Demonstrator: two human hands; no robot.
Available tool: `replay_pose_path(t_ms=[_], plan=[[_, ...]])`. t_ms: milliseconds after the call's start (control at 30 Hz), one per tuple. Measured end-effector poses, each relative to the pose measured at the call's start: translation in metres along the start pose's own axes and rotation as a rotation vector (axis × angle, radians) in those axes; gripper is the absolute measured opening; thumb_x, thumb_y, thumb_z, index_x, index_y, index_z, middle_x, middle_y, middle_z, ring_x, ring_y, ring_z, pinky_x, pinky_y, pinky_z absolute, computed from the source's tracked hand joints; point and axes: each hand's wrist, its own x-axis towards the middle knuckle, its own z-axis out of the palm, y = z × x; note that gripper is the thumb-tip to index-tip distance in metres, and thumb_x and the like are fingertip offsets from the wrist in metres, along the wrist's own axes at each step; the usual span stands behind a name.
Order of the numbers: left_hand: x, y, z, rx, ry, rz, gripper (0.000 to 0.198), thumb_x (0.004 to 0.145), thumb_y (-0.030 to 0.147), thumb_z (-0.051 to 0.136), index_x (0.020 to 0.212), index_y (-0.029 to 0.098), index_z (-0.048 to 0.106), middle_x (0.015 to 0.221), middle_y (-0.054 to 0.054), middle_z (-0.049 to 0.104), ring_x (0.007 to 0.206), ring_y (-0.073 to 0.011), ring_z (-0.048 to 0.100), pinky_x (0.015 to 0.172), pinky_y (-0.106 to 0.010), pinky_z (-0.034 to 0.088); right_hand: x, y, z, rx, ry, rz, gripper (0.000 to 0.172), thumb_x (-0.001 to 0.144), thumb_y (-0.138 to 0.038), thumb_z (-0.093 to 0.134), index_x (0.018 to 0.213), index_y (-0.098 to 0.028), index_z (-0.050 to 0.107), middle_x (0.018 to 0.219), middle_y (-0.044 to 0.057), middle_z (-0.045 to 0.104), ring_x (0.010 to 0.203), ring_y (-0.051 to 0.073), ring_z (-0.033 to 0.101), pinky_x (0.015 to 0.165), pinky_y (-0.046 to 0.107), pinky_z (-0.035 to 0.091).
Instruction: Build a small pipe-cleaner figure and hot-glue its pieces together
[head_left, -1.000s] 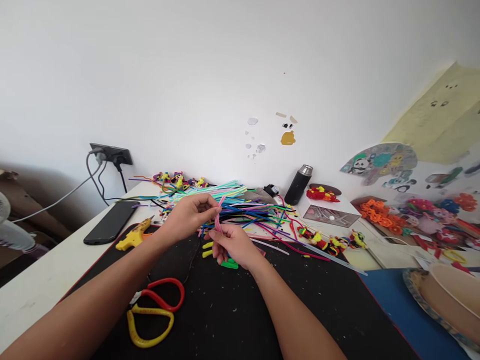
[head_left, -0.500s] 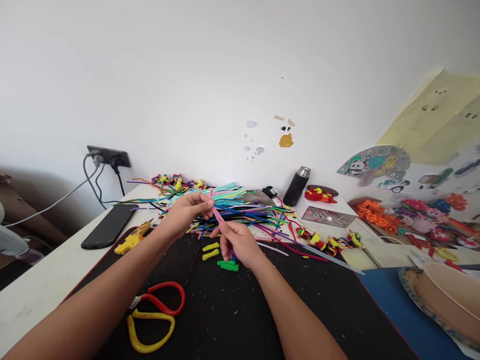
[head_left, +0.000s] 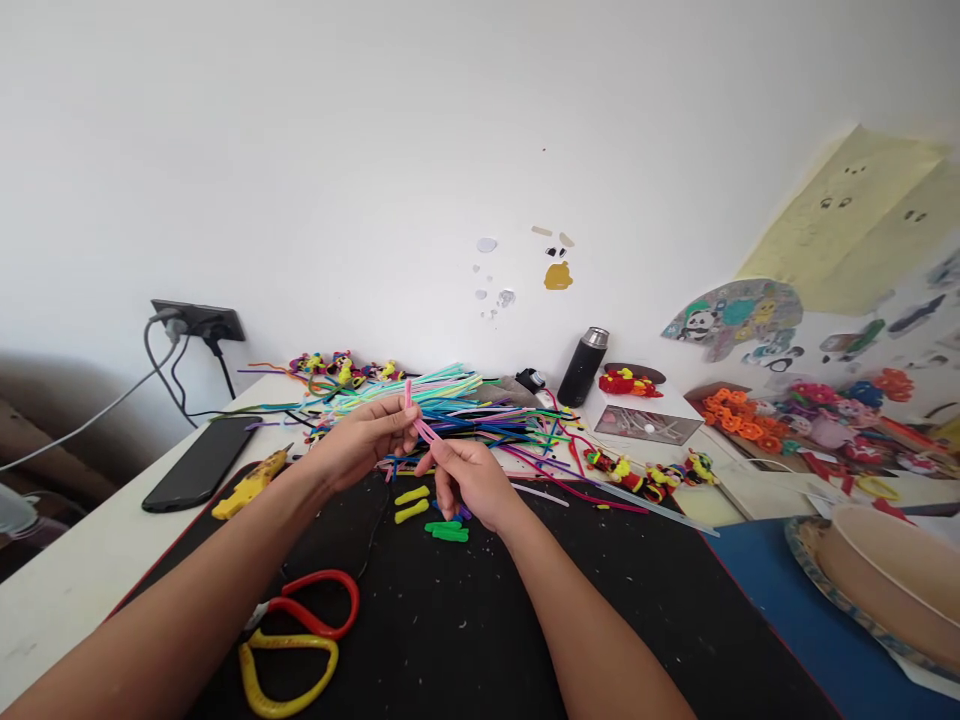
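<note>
A pink pipe cleaner (head_left: 427,430), bent into side-by-side strands, stretches between my two hands above the black mat. My left hand (head_left: 379,430) pinches its upper left end, and a short pink tip sticks up past the thumb. At its lower right end, my right hand (head_left: 469,480) closes thumb and finger on the strands. Just below lie folded yellow pipe cleaner pieces (head_left: 411,511) and green ones (head_left: 448,535), with a blue-purple piece (head_left: 463,512) partly under my right hand. Behind my hands spreads a heap of many-coloured pipe cleaners (head_left: 450,385).
Scissors with red and yellow handles (head_left: 292,660) lie front left, near a yellow glue gun-like tool (head_left: 251,485) and a phone (head_left: 199,465). A black flask (head_left: 583,370) and a white box (head_left: 649,420) stand at the back right. A round bowl (head_left: 892,570) sits far right.
The view has shifted slightly, moving everything a little left. The pink strands between my hands now lie at a flatter slant. Both hands keep their pinch.
</note>
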Motion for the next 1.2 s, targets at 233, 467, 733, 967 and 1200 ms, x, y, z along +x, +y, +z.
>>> replay_pose_path(t_ms=[233, 467, 733, 967, 1200], plan=[[-0.003, 0.002, 0.0, 0.039, -0.059, -0.074, 0.033, 0.076, 0.038, 0.094, 0.091, 0.012, 0.08, 0.071, -0.004, 0.071, 0.06, -0.0122, 0.062, 0.056, -0.021, 0.048, 0.001, 0.002, 0.001, 0.006, -0.029, 0.012, 0.057, 0.096, -0.069, 0.059, 0.089, -0.014, 0.071, 0.044, -0.006, 0.053, 0.035, 0.011, 0.051, 0.039, 0.021, 0.033], [-0.001, -0.001, 0.003, 0.01, -0.075, -0.07, 0.032, 0.078, 0.042, 0.091, 0.076, 0.013, 0.076, 0.068, -0.005, 0.069, 0.057, -0.0125, 0.061, 0.054, -0.021, 0.048, 0.0, 0.003, 0.004, -0.025, -0.039, 0.036, 0.059, 0.096, -0.071, 0.057, 0.092, -0.014, 0.072, 0.049, -0.004, 0.059, 0.037, 0.011, 0.054, 0.039, 0.02, 0.033], [-0.002, -0.002, 0.004, 0.07, -0.071, -0.101, 0.033, 0.078, 0.041, 0.091, 0.075, 0.012, 0.075, 0.066, -0.006, 0.069, 0.056, -0.0125, 0.061, 0.052, -0.021, 0.046, 0.004, 0.006, 0.007, -0.07, 0.06, 0.021, 0.062, 0.088, -0.08, 0.061, 0.086, -0.018, 0.062, 0.056, -0.004, 0.062, 0.037, 0.009, 0.055, 0.036, 0.018, 0.033], [0.0, -0.001, 0.011, 0.059, -0.09, -0.096, 0.036, 0.077, 0.044, 0.091, 0.073, 0.013, 0.074, 0.061, -0.004, 0.066, 0.053, -0.0105, 0.056, 0.05, -0.019, 0.041, 0.004, 0.008, 0.011, -0.076, 0.12, -0.018, 0.061, 0.089, -0.079, 0.061, 0.087, -0.018, 0.062, 0.054, -0.005, 0.06, 0.037, 0.009, 0.054, 0.036, 0.019, 0.032], [0.003, -0.008, 0.013, -0.032, -0.04, -0.082, 0.032, 0.072, 0.038, 0.096, 0.077, 0.011, 0.078, 0.071, -0.007, 0.072, 0.057, -0.0107, 0.059, 0.054, -0.02, 0.046, 0.004, 0.002, 0.009, 0.026, 0.193, -0.039, 0.068, 0.085, -0.085, 0.058, 0.081, -0.018, 0.064, 0.047, -0.005, 0.054, 0.033, 0.01, 0.05, 0.035, 0.02, 0.031]])
